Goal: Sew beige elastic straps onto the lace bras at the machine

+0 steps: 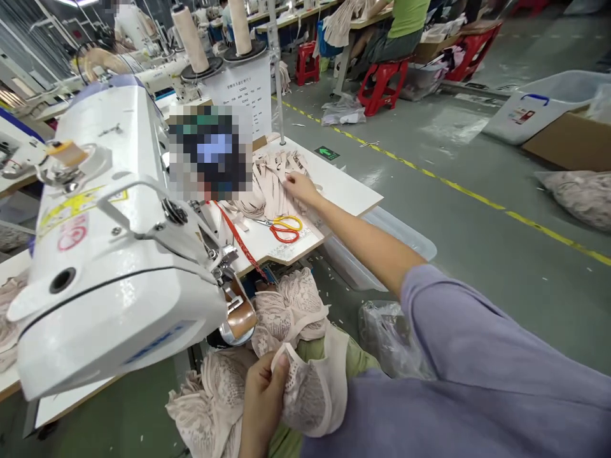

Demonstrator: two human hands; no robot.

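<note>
My left hand [265,397], low in the view, pinches the edge of a beige lace bra [312,394] between thumb and fingers. More beige lace pieces [291,299] lie on my lap and beside it. My right arm reaches out to the table, where my right hand [300,189] has its fingers closed at a pile of beige strips [272,181]; whether a strip is between the fingertips is too small to tell. Scissors [286,229] with yellow and red handles lie in front of the pile. A red strap [241,240] runs from the table edge toward the machine.
A white sewing machine [119,254] fills the left side. Thread cones [189,39] stand behind it near a printed sheet [245,95]. Clear bins [539,105] and a red stool [382,86] are on the floor. Other people sit at tables farther back.
</note>
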